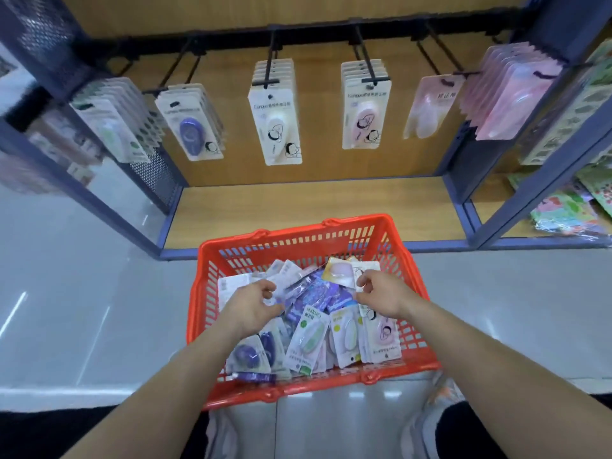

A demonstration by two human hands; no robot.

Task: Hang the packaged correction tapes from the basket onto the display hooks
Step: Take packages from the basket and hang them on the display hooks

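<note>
Along the far rail, the display hooks [271, 58] carry hanging rows of packs. From the left these are a green row [112, 127], a purple row [192, 127], a white row [276, 120], a pink row [364, 111], a single pale pink pack [427, 107], and a thick pink bundle [510, 94] at the far right. Below them lies the wooden shelf base [298, 207].

On the grey floor [82, 293], near the person and just in front of the shelf, stands the red basket [298, 231]. The packaged correction tapes [311, 336] lie in it in a loose heap of purple, green, cream and pink packs that overlap at all angles.

The left grip [256, 301] is inside the basket over the left half of the heap. Its fingers are curled down onto the packs, but whether they actually hold one cannot be told.

The right grip [381, 293] is over the right half of the heap. Its thumb and forefinger pinch the near edge of a white pack [366, 268], which lies toward the far right corner of the basket. Just left of it sits a yellow-edged pack [337, 271]. The two grips are apart, with purple packs showing between them.

On the neighbouring shelf at the right lie colourful patterned packets [563, 210].
</note>
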